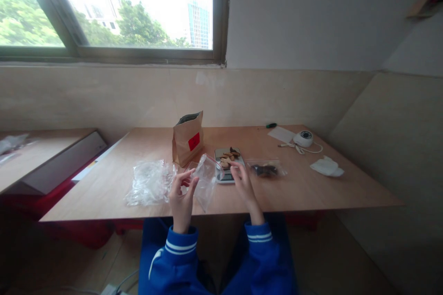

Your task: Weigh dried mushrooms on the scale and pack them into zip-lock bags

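My left hand [182,196] pinches the side of a clear zip bag [206,184] with a red seal line, held above the table's front part. My right hand [244,184] reaches over the front right edge of a small digital scale [218,153], its fingers apart and close to the dried brown slices [226,159] piled on it. Nothing shows between those fingers. Right of the scale lies a closed clear bag of dark dried pieces [266,169]. A heap of empty clear bags [150,182] is beside my left hand.
Behind the bags stands an open brown paper pouch [187,140] with a red label. To the right are a white camera-like device [303,139] with a cable, a paper sheet [281,135], a green-handled tool [271,125] and a crumpled white tissue [327,166]. The wooden table [311,193] meets the wall behind.
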The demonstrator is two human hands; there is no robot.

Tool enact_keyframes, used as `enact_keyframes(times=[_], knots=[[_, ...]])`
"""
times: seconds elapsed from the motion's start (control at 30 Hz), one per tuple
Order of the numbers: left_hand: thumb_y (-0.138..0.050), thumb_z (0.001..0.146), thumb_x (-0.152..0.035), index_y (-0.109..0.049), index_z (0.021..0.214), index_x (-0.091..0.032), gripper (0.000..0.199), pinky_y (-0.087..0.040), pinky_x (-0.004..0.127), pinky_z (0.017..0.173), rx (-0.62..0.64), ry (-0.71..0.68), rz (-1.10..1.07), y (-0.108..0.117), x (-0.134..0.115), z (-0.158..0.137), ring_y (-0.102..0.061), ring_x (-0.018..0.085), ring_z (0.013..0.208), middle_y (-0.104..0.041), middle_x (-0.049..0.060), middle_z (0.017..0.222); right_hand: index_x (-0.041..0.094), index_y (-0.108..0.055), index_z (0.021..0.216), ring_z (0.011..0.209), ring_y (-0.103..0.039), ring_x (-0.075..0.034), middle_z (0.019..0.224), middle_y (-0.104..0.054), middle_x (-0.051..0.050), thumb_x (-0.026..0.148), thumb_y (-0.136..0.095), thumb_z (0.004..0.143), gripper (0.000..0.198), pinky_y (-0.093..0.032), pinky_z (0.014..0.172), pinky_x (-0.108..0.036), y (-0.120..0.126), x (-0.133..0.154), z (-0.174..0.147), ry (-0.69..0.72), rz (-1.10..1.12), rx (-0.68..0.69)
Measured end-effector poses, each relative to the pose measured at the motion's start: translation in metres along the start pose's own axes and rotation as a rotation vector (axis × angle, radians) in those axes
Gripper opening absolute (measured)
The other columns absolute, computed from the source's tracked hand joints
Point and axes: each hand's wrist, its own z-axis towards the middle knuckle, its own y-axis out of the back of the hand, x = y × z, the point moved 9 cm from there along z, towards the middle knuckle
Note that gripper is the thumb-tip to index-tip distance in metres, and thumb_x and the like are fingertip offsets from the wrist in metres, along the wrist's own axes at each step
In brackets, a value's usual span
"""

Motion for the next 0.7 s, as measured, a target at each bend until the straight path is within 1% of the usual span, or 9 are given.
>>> enact_keyframes(times=[0.07,0.13,0.23,0.3,0.4,0.5,0.6,0.7], knots=[[-0.063,0.083,-0.038,-0.066,0.099,-0.021,0.024,-0.048,0.031,0.079,0.01,-0.026,0.005,-0.002,-0.001,0.0,-0.059,0.018,0.089,-0.063,0.005,0.097,0.017,-0.06,0.112,0.115,-0.052,-0.028,0.118,-0.059,-0.015,0.043,-0.05,0.088,0.036,-0.041,0.101,-0.046,0.0,-0.004,0.013,0.099,-0.223,-0.093],[-0.061,0.085,-0.038,-0.064,0.101,-0.02,0.024,-0.048,0.036,0.088,0.019,-0.021,-0.045,-0.004,-0.001,0.0,-0.058,0.021,0.105,-0.063,0.008,0.108,0.015,-0.059,0.117,0.119,-0.049,-0.03,0.122,-0.055,-0.017,0.037,-0.055,0.086,0.039,-0.037,0.104,-0.048,-0.009,-0.009,0.027,0.152,-0.432,-0.105],[-0.057,0.087,-0.039,-0.058,0.105,-0.02,0.026,-0.045,0.042,0.098,0.037,0.04,-0.149,-0.01,0.004,-0.001,-0.054,0.024,0.119,-0.059,0.011,0.124,0.013,-0.055,0.125,0.124,-0.045,-0.033,0.129,-0.05,-0.02,0.033,-0.06,0.084,0.046,-0.037,0.104,-0.048,-0.028,-0.021,0.046,0.146,-0.642,-0.007],[-0.056,0.088,-0.04,-0.055,0.106,-0.021,0.027,-0.042,0.044,0.102,0.068,0.084,-0.197,-0.016,0.007,-0.003,-0.051,0.025,0.125,-0.054,0.013,0.133,0.013,-0.055,0.125,0.126,-0.042,-0.034,0.132,-0.047,-0.021,0.035,-0.061,0.083,0.047,-0.037,0.104,-0.049,-0.038,-0.028,0.053,0.136,-0.706,0.054],[-0.054,0.089,-0.041,-0.053,0.106,-0.022,0.026,-0.038,0.047,0.106,0.119,0.125,-0.234,-0.023,0.012,-0.005,-0.047,0.026,0.13,-0.047,0.014,0.142,0.014,-0.058,0.12,0.123,-0.045,-0.034,0.129,-0.05,-0.02,0.036,-0.061,0.084,0.043,-0.04,0.101,-0.048,-0.043,-0.034,0.056,0.124,-0.7,0.091],[-0.053,0.089,-0.041,-0.052,0.106,-0.022,0.026,-0.036,0.048,0.108,0.142,0.146,-0.247,-0.027,0.017,-0.005,-0.044,0.026,0.132,-0.044,0.014,0.145,0.017,-0.059,0.119,0.118,-0.05,-0.031,0.122,-0.053,-0.016,0.033,-0.062,0.082,0.04,-0.042,0.099,-0.046,-0.041,-0.036,0.054,0.135,-0.62,0.08],[-0.053,0.089,-0.043,-0.052,0.106,-0.021,0.028,-0.038,0.048,0.107,0.143,0.18,-0.254,-0.029,0.022,-0.005,-0.046,0.026,0.131,-0.047,0.015,0.143,0.02,-0.061,0.115,0.114,-0.052,-0.028,0.119,-0.053,-0.013,0.028,-0.064,0.08,0.036,-0.043,0.098,-0.044,-0.038,-0.039,0.051,0.141,-0.548,0.079],[-0.055,0.087,-0.045,-0.054,0.102,-0.02,0.03,-0.042,0.047,0.104,0.109,0.221,-0.272,-0.027,0.024,-0.005,-0.052,0.027,0.126,-0.053,0.015,0.136,0.019,-0.064,0.111,0.114,-0.052,-0.027,0.118,-0.053,-0.012,0.025,-0.064,0.079,0.032,-0.043,0.098,-0.042,-0.036,-0.042,0.05,0.129,-0.502,0.083]])
